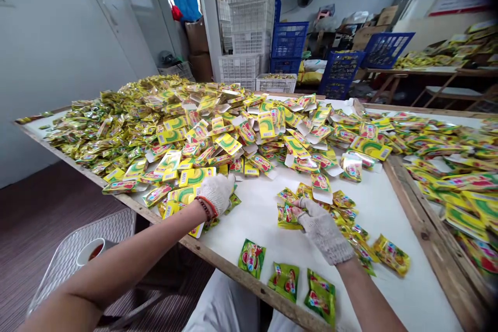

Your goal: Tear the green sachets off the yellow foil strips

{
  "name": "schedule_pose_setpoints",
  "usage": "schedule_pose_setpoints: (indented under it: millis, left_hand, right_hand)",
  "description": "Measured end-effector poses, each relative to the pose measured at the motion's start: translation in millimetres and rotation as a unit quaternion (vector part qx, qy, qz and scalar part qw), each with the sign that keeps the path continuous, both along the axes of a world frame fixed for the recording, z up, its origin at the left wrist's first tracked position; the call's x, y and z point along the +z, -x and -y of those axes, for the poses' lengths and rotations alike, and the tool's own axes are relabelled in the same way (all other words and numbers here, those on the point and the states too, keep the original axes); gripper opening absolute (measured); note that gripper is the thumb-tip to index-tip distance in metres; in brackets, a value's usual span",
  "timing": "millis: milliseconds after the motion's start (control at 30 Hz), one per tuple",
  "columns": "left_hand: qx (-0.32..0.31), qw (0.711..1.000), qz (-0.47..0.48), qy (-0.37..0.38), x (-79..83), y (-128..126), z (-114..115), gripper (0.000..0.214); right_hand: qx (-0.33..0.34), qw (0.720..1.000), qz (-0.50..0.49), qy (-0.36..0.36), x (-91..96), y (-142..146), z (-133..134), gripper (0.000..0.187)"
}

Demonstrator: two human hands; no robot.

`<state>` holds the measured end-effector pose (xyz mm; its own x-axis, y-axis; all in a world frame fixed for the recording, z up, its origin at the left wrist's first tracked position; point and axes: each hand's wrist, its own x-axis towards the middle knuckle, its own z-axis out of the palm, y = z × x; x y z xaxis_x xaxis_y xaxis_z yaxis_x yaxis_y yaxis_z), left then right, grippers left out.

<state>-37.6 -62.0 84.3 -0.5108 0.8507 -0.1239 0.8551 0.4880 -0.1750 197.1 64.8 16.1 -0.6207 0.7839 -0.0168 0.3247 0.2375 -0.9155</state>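
Note:
My left hand (217, 193), in a white knit glove, is curled over the near edge of a heap of yellow open-ended cartons (196, 176). Its fingertips are hidden, and a green packet (233, 202) pokes out beside it. My right hand (322, 228) wears a fingerless knit glove; its bare thumb and fingertips close on the edge of a small green candy packet (287, 216) lying on the white tabletop. More yellow packets (350, 218) lie loose behind and right of this hand. Three green packets (286, 280) lie in a row along the table's near edge.
A wooden strip (424, 228) divides the table, with more cartons (467, 181) on its right. Small packets (105, 129) are heaped at the left. A stool (73, 264) with a cup (91, 251) stands at lower left. White crates (251, 15) and blue crates (290, 41) are stacked behind.

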Motion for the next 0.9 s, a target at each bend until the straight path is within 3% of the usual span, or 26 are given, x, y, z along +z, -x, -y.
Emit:
schedule_pose_setpoints:
  millis: [133, 200, 267, 367, 433, 500, 567, 700, 900]
  left_hand:
    - [0.016, 0.999, 0.035, -0.012, 1.7, 5.5, -6.5, 0.061]
    - [-0.013, 0.998, 0.059, -0.02, 4.3, 3.6, -10.2, 0.058]
    - [-0.123, 0.989, 0.077, -0.001, 4.2, 0.2, -11.1, 0.06]
    - [-0.34, 0.937, 0.069, 0.031, -5.5, -7.5, -9.6, 0.078]
    - [-0.413, 0.908, 0.054, 0.038, -15.2, -14.1, -10.4, 0.077]
    - [-0.406, 0.911, 0.06, 0.027, -22.7, -21.3, -13.9, 0.065]
    - [-0.351, 0.932, 0.084, -0.025, -26.1, -28.7, -19.2, 0.058]
    - [-0.258, 0.941, 0.144, -0.165, -29.8, -46.2, -29.7, 0.068]
    - [-0.227, 0.933, 0.179, -0.216, -45.9, -69.0, -41.0, 0.049]
  right_hand:
    - [-0.033, 0.998, -0.006, 0.061, -1.3, -1.8, -2.6, 0.034]
    - [-0.063, 0.995, -0.012, 0.072, -0.9, -4.7, -6.2, 0.038]
    - [-0.08, 0.994, -0.019, 0.068, 0.5, -7.2, -9.5, 0.04]
    - [-0.075, 0.995, -0.026, 0.062, 2.4, -7.9, -10.6, 0.041]
    - [-0.067, 0.995, -0.043, 0.062, 3.0, -6.9, -9.0, 0.042]
    - [-0.074, 0.993, -0.071, 0.059, 3.9, -6.5, -7.1, 0.043]
    - [-0.11, 0.989, -0.093, 0.035, 5.9, -7.6, -6.2, 0.044]
    - [-0.178, 0.977, -0.089, -0.078, 10.7, -12.2, -7.8, 0.041]
    - [-0.135, 0.985, -0.035, -0.098, 8.2, -16.5, -14.1, 0.038]
